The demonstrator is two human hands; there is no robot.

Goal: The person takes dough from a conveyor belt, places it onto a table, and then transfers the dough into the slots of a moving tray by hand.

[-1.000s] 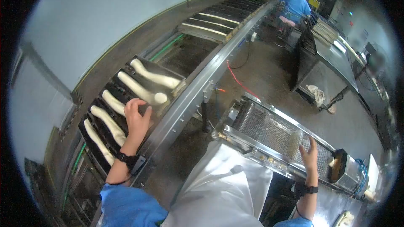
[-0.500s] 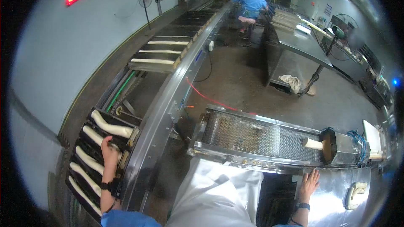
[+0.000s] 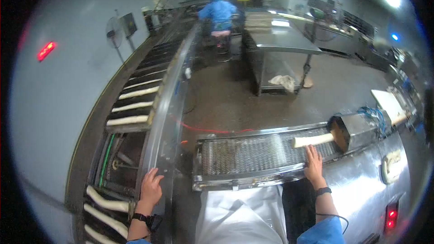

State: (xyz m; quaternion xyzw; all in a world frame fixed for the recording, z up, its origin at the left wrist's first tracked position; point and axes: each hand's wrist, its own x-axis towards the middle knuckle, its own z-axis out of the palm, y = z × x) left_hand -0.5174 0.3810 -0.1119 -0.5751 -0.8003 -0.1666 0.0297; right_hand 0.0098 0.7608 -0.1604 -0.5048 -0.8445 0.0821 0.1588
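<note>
My left hand [image 3: 151,188] is over the metal rail [image 3: 161,147] of the left conveyor, fingers loosely stretched and nothing in them. Beside it, the near black tray holds several long strips of pale dough [image 3: 106,219]. On the right, my right hand [image 3: 313,168] reaches over the near edge of the mesh belt [image 3: 253,153], fingers extended. Its fingertips are right at the lower side of a dough roll [image 3: 313,141], which lies on the belt and sticks out of the metal housing [image 3: 359,131].
Farther along the left conveyor, another tray carries dough strips [image 3: 131,106]. A lump of dough [image 3: 391,166] lies on the steel surface to the right. Beyond the belt stands a steel table [image 3: 285,40] with a cloth [image 3: 283,82] below. A person in blue [image 3: 219,16] sits at the far end.
My left hand has left the tray's dough strip and moved to the rail. My right hand has gone from the steel surface to the dough roll, which now sticks out farther. The view has turned right.
</note>
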